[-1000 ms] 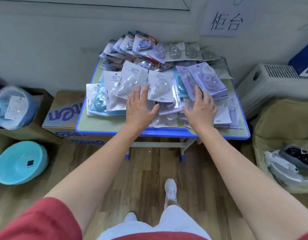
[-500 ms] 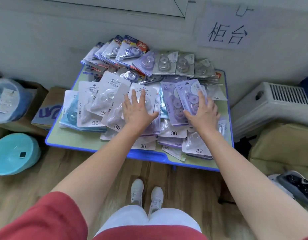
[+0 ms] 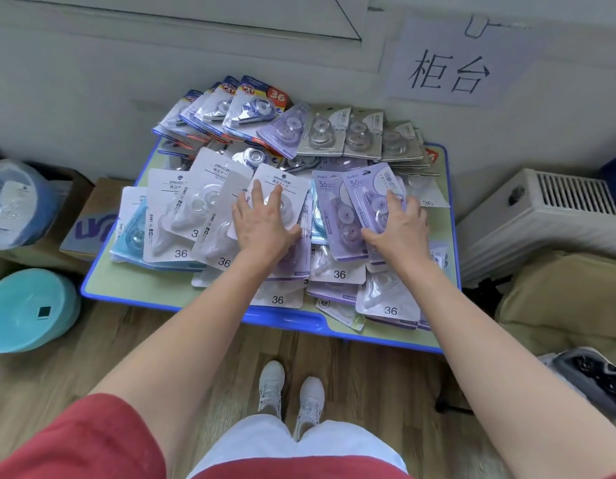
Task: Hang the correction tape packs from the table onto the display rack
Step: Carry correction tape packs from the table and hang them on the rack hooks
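A small table (image 3: 140,283) with a blue rim is standing against a white wall (image 3: 92,81), under a paper sign (image 3: 448,63). The correction tape packs (image 3: 339,267) are lying all over it in messy piles, one on top of another, so none can be picked up without touching the others. No display rack is showing here, so no pack is hanging yet.

The person is leaning over the table and reaching out with both arms. The left hand (image 3: 265,226) is lying flat on a white pack (image 3: 282,183) with its fingers (image 3: 256,195) spread wide and holding nothing. It is probably pressing down to slide that pack off the pile.

The right hand (image 3: 401,226) is resting on a purple pack (image 3: 367,191). Its fingers are lying across the top and its thumb is sitting at the near edge. I cannot tell if the thumb is going under to pinch it.

I think the person is choosing one pack for each hand. A teal basin (image 3: 26,309) and a cardboard box (image 3: 92,223) are sitting on the floor nearby.
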